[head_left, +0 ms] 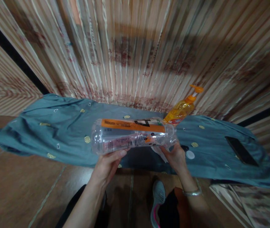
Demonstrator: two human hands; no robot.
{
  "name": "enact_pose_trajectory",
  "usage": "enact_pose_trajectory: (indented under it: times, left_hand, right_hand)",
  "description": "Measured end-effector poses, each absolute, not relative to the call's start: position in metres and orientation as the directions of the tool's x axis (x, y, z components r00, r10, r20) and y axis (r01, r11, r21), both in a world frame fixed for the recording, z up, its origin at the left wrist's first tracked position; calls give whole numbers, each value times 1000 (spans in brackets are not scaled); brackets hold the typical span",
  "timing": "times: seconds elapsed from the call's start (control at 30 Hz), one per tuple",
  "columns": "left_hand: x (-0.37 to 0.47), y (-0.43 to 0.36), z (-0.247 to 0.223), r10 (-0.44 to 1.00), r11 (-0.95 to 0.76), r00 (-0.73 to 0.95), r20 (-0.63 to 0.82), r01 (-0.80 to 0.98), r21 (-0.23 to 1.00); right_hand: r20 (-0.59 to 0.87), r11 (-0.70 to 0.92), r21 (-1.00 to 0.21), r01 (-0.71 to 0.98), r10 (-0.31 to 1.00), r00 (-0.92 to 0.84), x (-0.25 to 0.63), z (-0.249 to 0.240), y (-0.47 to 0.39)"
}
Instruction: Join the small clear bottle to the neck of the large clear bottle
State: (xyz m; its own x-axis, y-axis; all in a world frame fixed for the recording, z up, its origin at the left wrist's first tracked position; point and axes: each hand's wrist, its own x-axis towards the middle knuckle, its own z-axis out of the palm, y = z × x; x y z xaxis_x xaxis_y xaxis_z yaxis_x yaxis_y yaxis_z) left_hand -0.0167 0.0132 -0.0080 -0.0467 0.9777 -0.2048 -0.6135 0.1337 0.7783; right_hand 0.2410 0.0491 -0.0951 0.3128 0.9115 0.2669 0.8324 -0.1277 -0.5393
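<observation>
A large clear plastic bottle (127, 135) with an orange label is held sideways above the cloth-covered surface, its neck pointing right. My left hand (110, 163) grips the lower side of its body near the base, thumb along the wall. At the neck end, my right hand (175, 155) is closed around the mouth area, its fingers partly hidden by the bottle. Something white and thin, perhaps tissue (160, 153), shows beside my right hand; whether that hand touches it I cannot tell. A round white cap-like disc (190, 155) lies just right of my right hand, next to a small dark round piece (185, 148).
A pump bottle of yellow liquid (180, 110) stands behind the clear bottle's neck. The grey-green patterned cloth (70, 126) covers the long narrow surface. A dark phone (241, 150) lies at the right. Pleated curtains (135, 57) hang right behind.
</observation>
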Motion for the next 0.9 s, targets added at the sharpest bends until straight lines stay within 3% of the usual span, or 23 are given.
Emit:
enact_pose_trajectory:
  times: [0.9]
  left_hand:
    - [-15,13,-5,972,116,-75,-221,-666,737]
  right_hand:
    - [250,-120,-562,819,919,306,241,-91,48]
